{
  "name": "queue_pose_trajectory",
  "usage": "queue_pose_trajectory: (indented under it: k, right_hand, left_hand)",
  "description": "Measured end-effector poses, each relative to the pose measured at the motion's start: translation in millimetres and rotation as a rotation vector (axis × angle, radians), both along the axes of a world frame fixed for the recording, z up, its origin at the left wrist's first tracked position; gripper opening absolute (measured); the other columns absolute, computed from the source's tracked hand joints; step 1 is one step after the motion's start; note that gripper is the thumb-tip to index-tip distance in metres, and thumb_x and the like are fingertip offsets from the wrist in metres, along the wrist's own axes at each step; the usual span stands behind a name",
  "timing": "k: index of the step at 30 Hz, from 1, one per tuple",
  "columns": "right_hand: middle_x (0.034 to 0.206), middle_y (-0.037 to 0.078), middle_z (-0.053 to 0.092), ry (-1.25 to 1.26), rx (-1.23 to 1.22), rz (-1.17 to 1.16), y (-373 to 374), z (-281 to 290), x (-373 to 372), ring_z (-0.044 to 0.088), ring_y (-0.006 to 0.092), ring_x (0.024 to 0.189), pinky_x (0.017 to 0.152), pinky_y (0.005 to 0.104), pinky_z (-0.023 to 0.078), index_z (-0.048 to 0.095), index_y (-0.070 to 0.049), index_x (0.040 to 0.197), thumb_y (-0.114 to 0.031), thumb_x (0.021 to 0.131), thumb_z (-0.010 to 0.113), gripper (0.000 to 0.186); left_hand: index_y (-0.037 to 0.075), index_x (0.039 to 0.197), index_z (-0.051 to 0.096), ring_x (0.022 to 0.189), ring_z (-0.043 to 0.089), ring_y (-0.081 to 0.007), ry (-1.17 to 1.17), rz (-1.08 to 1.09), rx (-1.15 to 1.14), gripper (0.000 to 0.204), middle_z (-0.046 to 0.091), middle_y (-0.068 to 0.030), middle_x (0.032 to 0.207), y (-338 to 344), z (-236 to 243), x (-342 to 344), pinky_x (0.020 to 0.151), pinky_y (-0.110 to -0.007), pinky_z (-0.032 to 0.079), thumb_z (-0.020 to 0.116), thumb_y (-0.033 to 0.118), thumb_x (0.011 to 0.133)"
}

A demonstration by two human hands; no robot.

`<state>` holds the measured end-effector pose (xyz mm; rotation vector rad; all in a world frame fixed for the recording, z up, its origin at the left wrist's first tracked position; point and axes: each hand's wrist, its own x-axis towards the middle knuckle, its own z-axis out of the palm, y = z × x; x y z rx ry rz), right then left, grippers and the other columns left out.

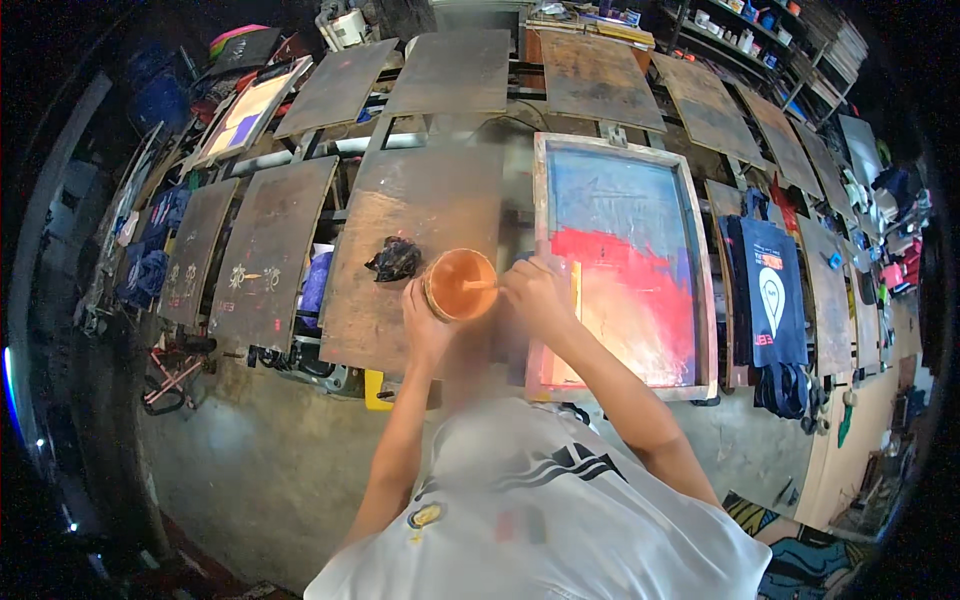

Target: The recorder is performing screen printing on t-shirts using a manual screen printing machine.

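Observation:
My left hand (425, 318) is wrapped round the side of an orange tub (436, 297), tilted so that its inside shows orange ink. My right hand (537, 290) pinches the end of a short orange-coated stick (481, 286) that reaches over the rim into the tub; whether its tip is flat is too blurred to tell. A crumpled black plastic bag (394, 259) lies just left of the tub on a worn wooden board (370, 330). Beside my right hand rests a wood-framed printing screen (704, 300), its mesh smeared with red and orange ink. An upright yellowish strip (576, 290) stands within the screen.
Flat printing boards (447, 75) stand in rows to the left, back and right. Dark blue printed bags (775, 290) hang over a board on the right. Another screen (250, 110) lies at the back left. Shelves of bottles (735, 35) fill the far right corner.

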<state>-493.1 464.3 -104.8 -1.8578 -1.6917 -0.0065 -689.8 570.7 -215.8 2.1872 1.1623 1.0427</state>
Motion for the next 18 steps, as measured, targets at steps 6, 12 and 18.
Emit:
queue_pose_trajectory:
  k: [6,12,18]
  right_hand:
    - [0.081,0.010,0.067,-0.096,-0.042,0.000,13.7,-0.9,-9.7,0.065,0.0282,0.086,0.072,0.0434,0.050,0.070,-0.007,0.076,-0.020,0.082,0.071,0.014]
    - [0.080,0.010,0.069,-0.059,-0.083,-0.016,20.1,-3.9,-13.4,0.067,0.0283,0.079,0.072,0.0434,0.050,0.071,-0.008,0.074,-0.025,0.084,0.069,0.020]
    - [0.078,0.010,0.069,-0.186,-0.189,-0.015,23.2,-4.2,-14.5,0.067,0.0270,0.081,0.076,0.0441,0.048,0.071,-0.010,0.074,-0.029,0.084,0.070,0.021]
  left_hand:
    - [-0.004,0.140,0.038,0.129,0.043,-0.0412,0.054,-0.023,0.041,0.109,0.042,-0.0216,0.139,-1.0,1.4,3.9,0.109,-0.049,0.038,0.097,0.025,0.053]
    - [-0.003,0.139,0.039,0.129,0.043,-0.0414,0.013,-0.019,0.019,0.107,0.042,-0.0217,0.139,-1.2,-6.1,2.0,0.108,-0.049,0.039,0.096,0.025,0.054]
    - [-0.002,0.139,0.038,0.127,0.044,-0.0416,-0.045,-0.057,0.087,0.109,0.043,-0.0208,0.137,-2.9,-12.3,-0.4,0.106,-0.049,0.041,0.097,0.028,0.052]
